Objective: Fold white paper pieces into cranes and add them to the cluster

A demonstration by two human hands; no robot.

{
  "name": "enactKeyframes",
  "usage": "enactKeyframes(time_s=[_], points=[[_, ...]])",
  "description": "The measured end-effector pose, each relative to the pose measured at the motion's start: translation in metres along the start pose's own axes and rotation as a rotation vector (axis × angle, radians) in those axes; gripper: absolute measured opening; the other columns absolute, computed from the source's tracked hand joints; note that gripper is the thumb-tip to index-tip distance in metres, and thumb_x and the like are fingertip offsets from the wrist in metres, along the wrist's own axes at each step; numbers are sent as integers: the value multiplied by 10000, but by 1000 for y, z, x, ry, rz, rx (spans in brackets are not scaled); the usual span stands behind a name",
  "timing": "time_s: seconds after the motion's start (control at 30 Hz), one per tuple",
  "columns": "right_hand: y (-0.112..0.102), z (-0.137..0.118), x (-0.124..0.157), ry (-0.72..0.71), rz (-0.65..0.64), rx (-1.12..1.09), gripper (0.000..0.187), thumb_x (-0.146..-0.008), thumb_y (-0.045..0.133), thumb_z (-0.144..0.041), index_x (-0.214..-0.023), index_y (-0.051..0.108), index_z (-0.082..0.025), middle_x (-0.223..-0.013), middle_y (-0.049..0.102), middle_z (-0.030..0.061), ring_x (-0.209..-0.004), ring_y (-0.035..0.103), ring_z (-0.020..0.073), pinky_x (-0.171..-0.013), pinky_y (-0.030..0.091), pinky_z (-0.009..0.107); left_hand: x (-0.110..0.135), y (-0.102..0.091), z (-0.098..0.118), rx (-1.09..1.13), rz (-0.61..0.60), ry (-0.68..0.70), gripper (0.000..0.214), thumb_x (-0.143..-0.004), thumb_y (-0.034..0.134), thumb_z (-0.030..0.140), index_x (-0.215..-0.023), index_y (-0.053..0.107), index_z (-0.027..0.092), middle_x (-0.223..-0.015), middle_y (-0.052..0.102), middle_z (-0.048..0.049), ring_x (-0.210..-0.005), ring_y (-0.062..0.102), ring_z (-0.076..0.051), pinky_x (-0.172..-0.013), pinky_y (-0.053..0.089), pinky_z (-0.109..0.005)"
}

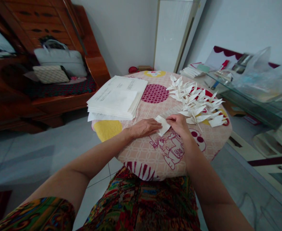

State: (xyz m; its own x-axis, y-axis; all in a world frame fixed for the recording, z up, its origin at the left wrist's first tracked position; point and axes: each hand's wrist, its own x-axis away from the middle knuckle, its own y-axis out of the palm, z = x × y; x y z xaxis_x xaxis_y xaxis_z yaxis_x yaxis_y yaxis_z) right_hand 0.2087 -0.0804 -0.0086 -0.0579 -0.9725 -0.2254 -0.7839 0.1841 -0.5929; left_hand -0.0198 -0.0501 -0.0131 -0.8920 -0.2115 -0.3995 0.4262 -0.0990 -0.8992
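Note:
A small folded piece of white paper (164, 127) lies near the middle of the table, between my two hands. My left hand (146, 127) holds its left edge, fingers together and fingertips on the paper. At the upper right edge, my right hand (178, 123) pinches the paper between thumb and fingers. Just beyond my right hand spreads a pile of folded white paper cranes (191, 99), with pointed wings and tails. Left of the hands stands a thick stack of printed paper sheets (121, 84), with a smaller blank sheet (123, 100) on top.
A patterned cloth covers the round table (141, 157). On the right, a glass shelf (246, 110) carries plastic bags (258, 77) and more papers (191, 70). A carved wooden bench (69, 104) with a pale handbag (59, 57) is on the left.

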Motion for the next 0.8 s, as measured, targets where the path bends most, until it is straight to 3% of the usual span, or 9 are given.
enactKeyframes(time_s=[0.13, 0.33, 0.43, 0.67, 0.8], points=[[-4, 2, 5, 9, -40, -55, 141, -722, 692, -181, -837, 774, -172, -780, 770, 44, -703, 695, 188, -716, 551, 314, 0, 1, 1, -19, 6, -41, 335, -1019, 450, 214, -1267, 632, 81, -1162, 720, -180, -1091, 687, -244, -921, 580, -388], [-10, 2, 20, 35, -171, -134, 496, -631, 618, -34, -1101, 730, -145, -941, 777, 67, -738, 701, 175, -688, 552, 280, -3, 2, 3, 54, 61, -86, 262, -938, 532, 166, -1123, 712, 123, -1089, 751, -137, -1016, 707, -225, -897, 578, -371], [-11, 1, 28, 1, -199, -89, 572, -638, 633, -48, -1196, 697, -154, -979, 763, 74, -700, 681, 167, -666, 552, 287, -4, 0, 5, 88, 54, -72, 292, -880, 543, 146, -1105, 727, 121, -1128, 748, -139, -1051, 702, -243, -915, 574, -393], [-9, 3, 31, -168, -157, 21, 512, -614, 751, -79, -1114, 733, -190, -1165, 710, 103, -961, 682, 230, -854, 554, 377, -2, 0, 5, 124, 65, -89, 301, -906, 581, 297, -1112, 721, 127, -1128, 744, -146, -1066, 693, -254, -926, 560, -404], [-8, 5, 30, -174, -161, 11, 484, -608, 756, -74, -1081, 741, -175, -1163, 703, 112, -979, 678, 234, -858, 552, 378, -4, 2, 5, 99, 76, -109, 386, -964, 537, 436, -1089, 713, 115, -1055, 748, -153, -989, 706, -249, -869, 556, -376]])
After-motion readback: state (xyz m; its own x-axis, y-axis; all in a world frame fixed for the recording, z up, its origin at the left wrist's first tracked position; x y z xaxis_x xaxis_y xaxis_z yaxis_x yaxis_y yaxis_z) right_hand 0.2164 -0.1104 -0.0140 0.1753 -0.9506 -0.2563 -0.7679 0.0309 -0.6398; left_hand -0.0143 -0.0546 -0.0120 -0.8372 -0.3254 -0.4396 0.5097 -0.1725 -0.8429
